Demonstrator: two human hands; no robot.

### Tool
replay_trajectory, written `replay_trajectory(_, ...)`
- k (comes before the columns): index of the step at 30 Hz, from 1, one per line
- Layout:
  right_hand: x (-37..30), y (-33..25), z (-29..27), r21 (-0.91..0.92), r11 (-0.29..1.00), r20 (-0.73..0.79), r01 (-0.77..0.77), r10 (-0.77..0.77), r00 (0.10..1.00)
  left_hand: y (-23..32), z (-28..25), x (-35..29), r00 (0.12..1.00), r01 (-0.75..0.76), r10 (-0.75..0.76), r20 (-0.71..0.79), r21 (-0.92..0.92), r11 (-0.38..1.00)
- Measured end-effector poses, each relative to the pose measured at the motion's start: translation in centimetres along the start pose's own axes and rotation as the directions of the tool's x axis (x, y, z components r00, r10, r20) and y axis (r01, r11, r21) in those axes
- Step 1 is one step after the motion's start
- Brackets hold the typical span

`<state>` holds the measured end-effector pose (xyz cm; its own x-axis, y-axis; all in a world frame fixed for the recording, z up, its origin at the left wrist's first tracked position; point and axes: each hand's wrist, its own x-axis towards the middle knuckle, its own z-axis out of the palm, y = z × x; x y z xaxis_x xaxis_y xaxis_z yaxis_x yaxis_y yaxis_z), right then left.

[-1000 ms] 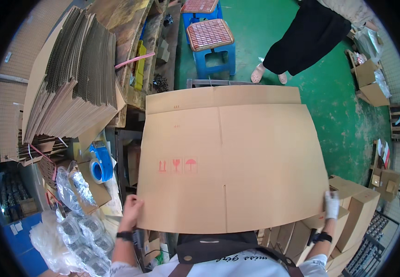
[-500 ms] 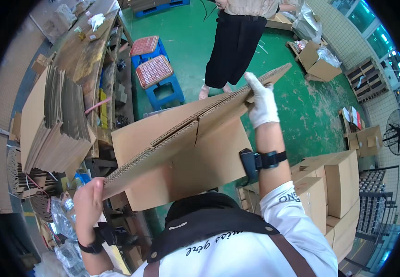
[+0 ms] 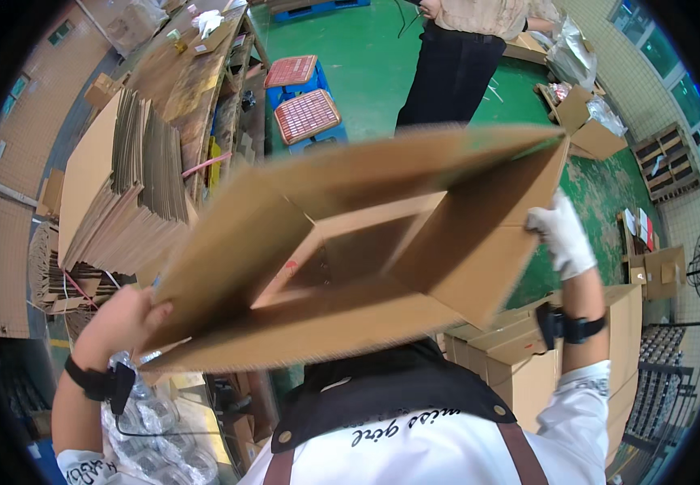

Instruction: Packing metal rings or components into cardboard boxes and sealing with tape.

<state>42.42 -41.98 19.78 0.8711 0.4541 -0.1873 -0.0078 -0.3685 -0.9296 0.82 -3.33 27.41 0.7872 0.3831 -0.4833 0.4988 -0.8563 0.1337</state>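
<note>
A brown cardboard box (image 3: 342, 319) is held up in front of me, spread into a slanted four-sided shape with its flaps outward. I can look down through its middle. My bare left hand (image 3: 123, 319) grips its left corner, fingers closed around the edge. My right hand (image 3: 562, 236), in a white glove, pinches the right side near the edge; its fingertips are partly behind the cardboard. The box is slightly smeared by motion.
A stack of flattened cartons (image 3: 127, 190) leans at the left, near a worn wooden table (image 3: 196, 81). Blue stools (image 3: 308, 115) stand beyond, close to another person (image 3: 455, 65). Bubble-wrapped items (image 3: 160, 436) lie lower left. Closed boxes (image 3: 528, 364) are piled at my right.
The folded-flat carton has opened out into a hollow box. My hands have moved farther apart, the right one rightward and down, the left one leftward.
</note>
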Motion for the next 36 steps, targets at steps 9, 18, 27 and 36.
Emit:
replay_trajectory(9,-0.1,-2.9,11.9,-0.829,0.543,0.377,0.129,0.374,0.847,10.6,4.5,8.4,0.907,0.351,-0.119,0.404,-0.567,0.745)
replay_trajectory(18,2.8,11.4,15.2,-0.311,0.589,0.892,0.746,-0.089,0.442,15.8,21.6,21.9,0.309,-0.922,0.943,-0.126,0.203,0.330)
replay_trajectory(27,11.8,-8.6,13.1,-0.734,0.272,0.632,0.623,-0.064,0.773,17.3,20.5,21.2,0.359,-0.930,0.933,0.016,0.086,0.356)
replay_trajectory(36,8.7,10.9,7.8,-0.431,0.280,0.898,0.858,0.043,0.437,14.2,10.5,6.8,0.874,-0.237,0.240,-0.422,0.062,0.970)
